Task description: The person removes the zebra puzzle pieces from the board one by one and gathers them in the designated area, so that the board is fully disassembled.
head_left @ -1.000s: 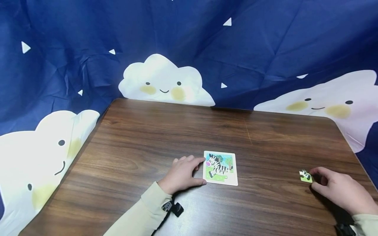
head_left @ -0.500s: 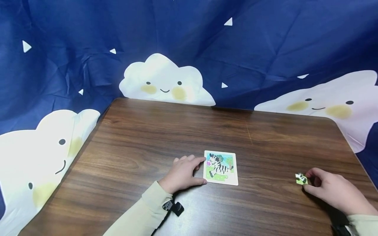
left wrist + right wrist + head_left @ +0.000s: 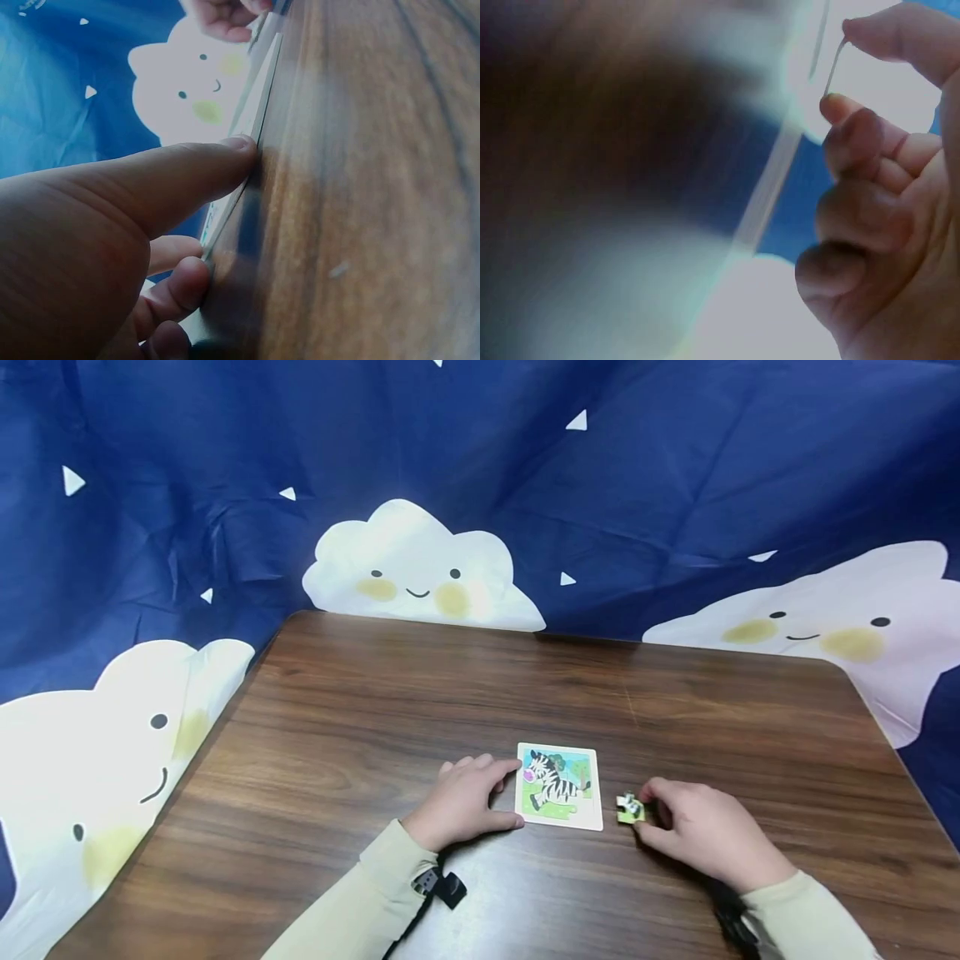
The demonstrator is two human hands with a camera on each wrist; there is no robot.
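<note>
In the head view, a square zebra puzzle board (image 3: pixel 589 814) lies on the table, its lower right part bare white. My left hand (image 3: pixel 465 803) rests at its left side, with straight thumb and index fingertips spread along the edge. The left wrist view shows the thumb (image 3: pixel 187 169) against the thin side of the board. Just right of the board, my right hand (image 3: pixel 708 831) pinches a small green, black and white puzzle piece (image 3: pixel 628 810) between thumb and index finger. Edge-on, the piece (image 3: pixel 835 69) is a thin sliver in the right wrist view; the other fingers are curled.
The brown wooden table (image 3: pixel 420 693) reaches back to a blue curtain (image 3: pixel 480 452) printed with smiling white clouds. A dark strap with a small black device (image 3: pixel 450 890) sits on my left wrist.
My right hand has carried the puzzle piece leftward over the table, from the far right to close beside the board. The left hand and the board have stayed in place.
</note>
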